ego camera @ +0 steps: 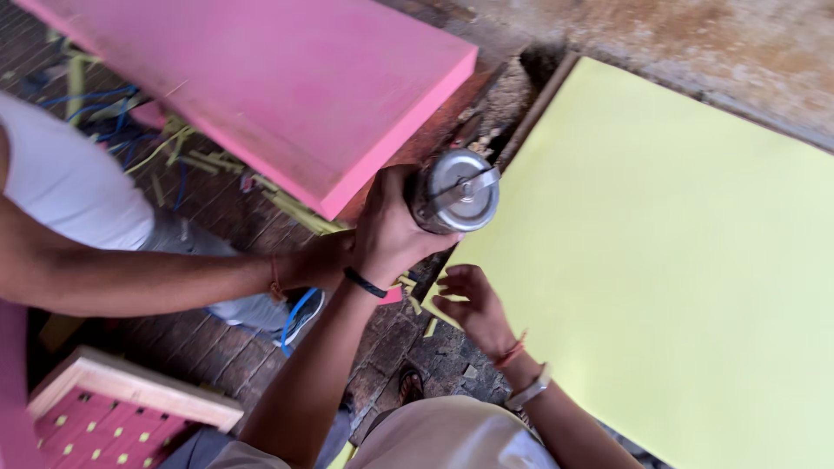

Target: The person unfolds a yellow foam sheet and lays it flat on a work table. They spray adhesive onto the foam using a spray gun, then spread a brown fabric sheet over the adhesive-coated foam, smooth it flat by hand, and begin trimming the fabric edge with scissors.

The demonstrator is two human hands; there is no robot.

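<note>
Holding a steel can [453, 190] at the yellow sheet's [660, 260] near-left edge.
Left hand [391, 230] wraps the can; right hand [469, 306], fingers loosely curled and holding nothing, touches that edge. Sheet appears uncoated; pink slab [287, 78] lies beside.

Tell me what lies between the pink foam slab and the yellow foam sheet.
In the head view, a round steel container, gripped by the left hand, above debris-strewn floor.

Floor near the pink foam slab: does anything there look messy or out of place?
Yes. Thin yellow foam offcuts lie scattered on the brick floor beside the pink foam slab, mixed with blue cords.
</note>
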